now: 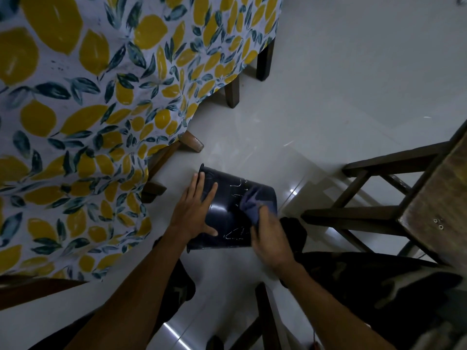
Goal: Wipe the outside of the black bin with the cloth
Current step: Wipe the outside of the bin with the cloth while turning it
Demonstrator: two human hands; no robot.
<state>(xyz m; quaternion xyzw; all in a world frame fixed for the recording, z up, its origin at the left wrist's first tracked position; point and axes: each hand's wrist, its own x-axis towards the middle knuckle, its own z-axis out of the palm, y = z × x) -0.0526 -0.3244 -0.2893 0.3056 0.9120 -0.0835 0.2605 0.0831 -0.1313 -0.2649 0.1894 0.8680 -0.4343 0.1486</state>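
Note:
The black bin (pixel 227 210) lies on its side on the pale tiled floor, its rim toward the left and its base toward the right, with white scratch marks on its wall. My left hand (pixel 194 208) rests flat on the bin's upper wall near the rim, fingers spread. My right hand (pixel 270 238) grips a bunched blue-grey cloth (pixel 255 203) and presses it against the bin's wall near the base. The bin's inside is hidden.
A table draped in a lemon-print cloth (pixel 83 127) hangs close on the left, with dark wooden legs (pixel 232 92) beyond. A wooden chair (pixel 409 198) stands at the right. My knees in camouflage trousers (pixel 379 281) flank the bin. Open floor (pixel 353 84) lies beyond.

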